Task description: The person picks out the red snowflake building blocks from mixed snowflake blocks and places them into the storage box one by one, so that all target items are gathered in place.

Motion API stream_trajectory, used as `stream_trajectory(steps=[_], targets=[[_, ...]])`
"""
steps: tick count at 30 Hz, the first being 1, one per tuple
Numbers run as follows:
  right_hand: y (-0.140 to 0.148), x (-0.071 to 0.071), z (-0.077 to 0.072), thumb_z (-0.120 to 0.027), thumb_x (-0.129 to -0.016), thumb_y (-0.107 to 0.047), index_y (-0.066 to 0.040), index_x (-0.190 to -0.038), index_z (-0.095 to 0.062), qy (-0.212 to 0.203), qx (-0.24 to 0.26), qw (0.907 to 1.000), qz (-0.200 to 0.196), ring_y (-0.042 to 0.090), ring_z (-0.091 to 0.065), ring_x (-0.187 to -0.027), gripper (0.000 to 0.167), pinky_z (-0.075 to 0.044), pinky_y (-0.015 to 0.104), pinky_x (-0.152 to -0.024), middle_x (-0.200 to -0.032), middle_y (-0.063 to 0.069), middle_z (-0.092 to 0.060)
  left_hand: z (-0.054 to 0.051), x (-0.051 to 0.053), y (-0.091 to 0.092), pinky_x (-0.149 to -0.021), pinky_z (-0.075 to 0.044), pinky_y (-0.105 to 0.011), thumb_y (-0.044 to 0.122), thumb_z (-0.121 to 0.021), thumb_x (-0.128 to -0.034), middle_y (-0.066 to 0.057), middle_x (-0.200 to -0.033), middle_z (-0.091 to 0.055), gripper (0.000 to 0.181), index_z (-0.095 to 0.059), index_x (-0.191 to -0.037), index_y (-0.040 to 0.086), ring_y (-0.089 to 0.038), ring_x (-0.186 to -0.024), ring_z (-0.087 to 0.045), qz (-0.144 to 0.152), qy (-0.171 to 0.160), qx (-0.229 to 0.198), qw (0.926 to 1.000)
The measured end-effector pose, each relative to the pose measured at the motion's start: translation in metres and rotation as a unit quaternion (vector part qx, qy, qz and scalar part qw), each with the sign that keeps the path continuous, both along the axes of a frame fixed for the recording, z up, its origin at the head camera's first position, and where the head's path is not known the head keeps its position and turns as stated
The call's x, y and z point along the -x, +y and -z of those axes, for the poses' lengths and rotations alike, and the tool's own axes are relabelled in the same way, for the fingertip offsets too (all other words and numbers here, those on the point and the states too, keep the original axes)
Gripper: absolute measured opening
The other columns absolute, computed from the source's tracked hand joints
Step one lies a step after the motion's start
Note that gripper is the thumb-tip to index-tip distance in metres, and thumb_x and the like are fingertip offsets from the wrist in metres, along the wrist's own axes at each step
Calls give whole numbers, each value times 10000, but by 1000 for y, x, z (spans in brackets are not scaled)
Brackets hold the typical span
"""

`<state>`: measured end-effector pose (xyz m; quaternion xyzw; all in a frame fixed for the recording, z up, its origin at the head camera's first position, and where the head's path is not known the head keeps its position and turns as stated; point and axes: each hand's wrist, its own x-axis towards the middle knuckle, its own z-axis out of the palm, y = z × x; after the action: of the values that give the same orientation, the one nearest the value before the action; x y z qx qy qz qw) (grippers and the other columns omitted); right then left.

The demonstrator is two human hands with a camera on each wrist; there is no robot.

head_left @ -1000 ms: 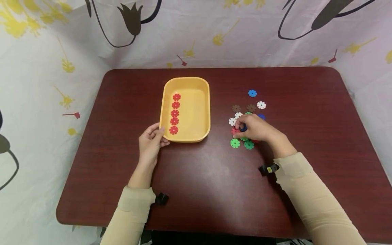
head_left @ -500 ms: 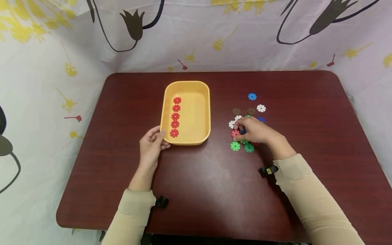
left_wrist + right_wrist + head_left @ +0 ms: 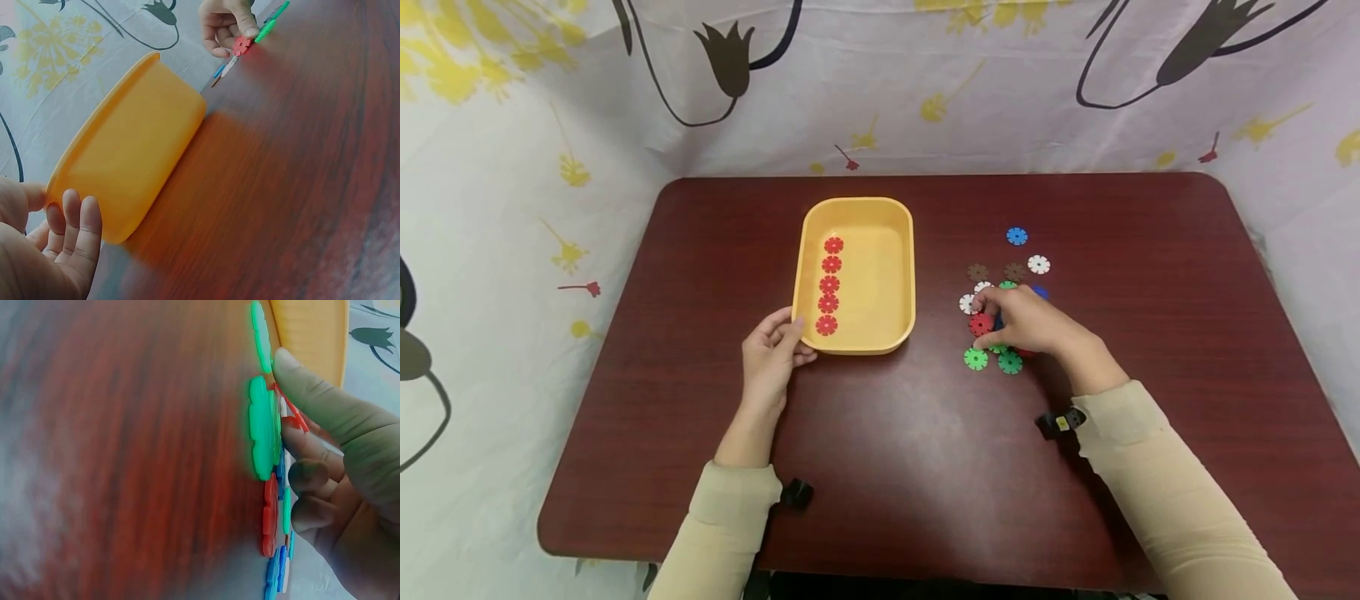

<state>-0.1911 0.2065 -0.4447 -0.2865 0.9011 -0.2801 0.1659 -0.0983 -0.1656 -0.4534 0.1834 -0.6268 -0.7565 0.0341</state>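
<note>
My left hand (image 3: pixel 767 354) grips the near left corner of a yellow plastic tray (image 3: pixel 891 340), thumb at the rim and fingers against the outer wall. Inside the tray, several red notched discs (image 3: pixel 829 284) lie in a column along the left side. At the right, my right hand (image 3: pixel 1030 321) reaches over a loose group of notched discs. It pinches a red disc (image 3: pixel 981 324) by its edges between thumb and fingers. That disc (image 3: pixel 291 407) stands tilted in the right wrist view. The hand hides part of the group.
Around the right hand lie white (image 3: pixel 968 304), brown (image 3: pixel 977 272), blue (image 3: pixel 1017 236) and green discs (image 3: pixel 976 359). The dark red table (image 3: pixel 880 450) runs back to a patterned cloth (image 3: pixel 925 100). Black wrist cameras (image 3: pixel 796 494) sit at both sleeves.
The red disc under my right hand has shifted slightly right and tilted up, and the thumb has moved to its near edge. The left hand and tray keep their places.
</note>
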Motion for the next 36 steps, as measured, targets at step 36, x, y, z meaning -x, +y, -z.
stream_trajectory(steps=[36], targets=[[-4,6,-3,-867,-827,-212,-7,-1150,-695,1014,940,9879,710,170,-532,-677,419,-467,268,-558,-833,44,-651,-1,0,1,-600,-635,-290,152,-699,-977,-95,-824,-645,347,-621,-1280,1,-114,-576,-640,-19,12,-43,10000]])
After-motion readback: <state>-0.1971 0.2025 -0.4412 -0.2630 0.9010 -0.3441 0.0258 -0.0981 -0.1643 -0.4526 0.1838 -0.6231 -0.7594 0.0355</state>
